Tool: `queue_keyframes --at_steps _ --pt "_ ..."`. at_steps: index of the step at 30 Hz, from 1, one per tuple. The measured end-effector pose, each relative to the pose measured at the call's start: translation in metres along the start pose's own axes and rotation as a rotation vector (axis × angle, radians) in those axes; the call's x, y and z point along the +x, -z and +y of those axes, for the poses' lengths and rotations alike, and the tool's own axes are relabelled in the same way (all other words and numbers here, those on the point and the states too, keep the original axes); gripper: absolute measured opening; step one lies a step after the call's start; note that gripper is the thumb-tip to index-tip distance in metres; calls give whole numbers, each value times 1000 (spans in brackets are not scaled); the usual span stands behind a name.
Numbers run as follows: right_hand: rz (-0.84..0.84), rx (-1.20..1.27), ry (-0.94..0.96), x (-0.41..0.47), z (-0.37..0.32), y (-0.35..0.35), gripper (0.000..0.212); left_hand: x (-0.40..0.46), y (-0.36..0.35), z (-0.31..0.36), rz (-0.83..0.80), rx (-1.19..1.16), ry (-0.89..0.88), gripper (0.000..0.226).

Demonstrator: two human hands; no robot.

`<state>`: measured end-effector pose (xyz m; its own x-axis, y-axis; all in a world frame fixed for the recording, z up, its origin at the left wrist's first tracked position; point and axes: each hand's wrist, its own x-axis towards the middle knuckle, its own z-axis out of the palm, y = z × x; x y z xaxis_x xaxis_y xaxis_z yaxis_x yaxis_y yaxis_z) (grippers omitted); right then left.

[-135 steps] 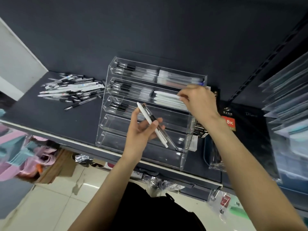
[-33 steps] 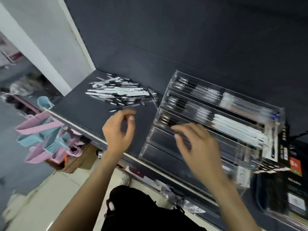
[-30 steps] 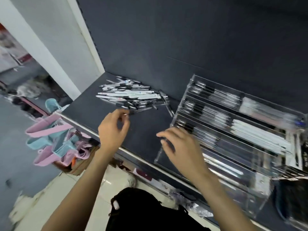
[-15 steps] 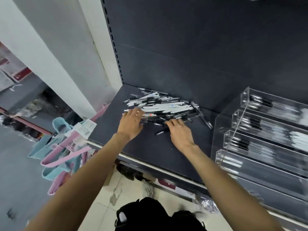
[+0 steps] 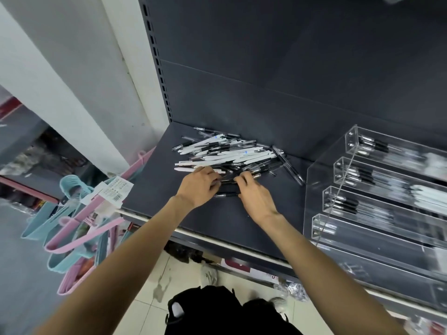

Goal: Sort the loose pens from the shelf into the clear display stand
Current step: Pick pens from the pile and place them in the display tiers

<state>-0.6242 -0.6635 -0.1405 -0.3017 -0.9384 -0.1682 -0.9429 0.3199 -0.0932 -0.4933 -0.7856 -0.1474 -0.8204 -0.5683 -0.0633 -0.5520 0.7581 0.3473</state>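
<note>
Picking stage, I'd say: both hands are in the heap of loose white and black pens [image 5: 229,155] on the dark grey shelf [image 5: 217,221]. Left hand [image 5: 198,187] and right hand [image 5: 254,197] have fingers curled into the near edge, though I can't tell if either actually pinches a pen. Next they'd need to lift some and carry them right to the clear acrylic tiered stand [image 5: 377,209].

1. A heap of loose pens [image 5: 227,155], white and black-barrelled, lay on the dark shelf [image 5: 212,223] near its back left corner.
2. The left hand [image 5: 197,188] and right hand [image 5: 254,197] both reached into the near edge of the heap, fingers curled among the pens; whether either grip had closed on a pen could not be told.
3. The clear display stand [image 5: 377,213] stood to the right, its upper tiers holding pens.
4. Pink and blue hangers [image 5: 72,233] hung left of the shelf.
</note>
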Motion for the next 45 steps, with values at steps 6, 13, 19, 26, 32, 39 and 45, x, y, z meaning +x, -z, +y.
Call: queue_keyframes --at_steps 6,13,19,26,32,39,45 --pt "46 15 19 6 0 8 47 6 -7 30 -195 316 -38 51" --pt "53 40 -3 4 12 10 47 6 -14 60 -290 454 89 28" --pt "139 255 -68 -8 21 7 55 4 -7 46 -275 325 17 23" --pt "293 783 -312 -17 31 12 51 -5 0 23 -222 -441 388 25" --pt "263 1180 -408 -32 22 19 32 -25 15 30 -60 -1021 519 19" --pt "107 1432 -226 -40 5 58 20 -59 48 63 -121 -1489 427 25" --pt "87 1479 -109 -34 -5 90 16 -78 49 80 -174 -1662 302 34"
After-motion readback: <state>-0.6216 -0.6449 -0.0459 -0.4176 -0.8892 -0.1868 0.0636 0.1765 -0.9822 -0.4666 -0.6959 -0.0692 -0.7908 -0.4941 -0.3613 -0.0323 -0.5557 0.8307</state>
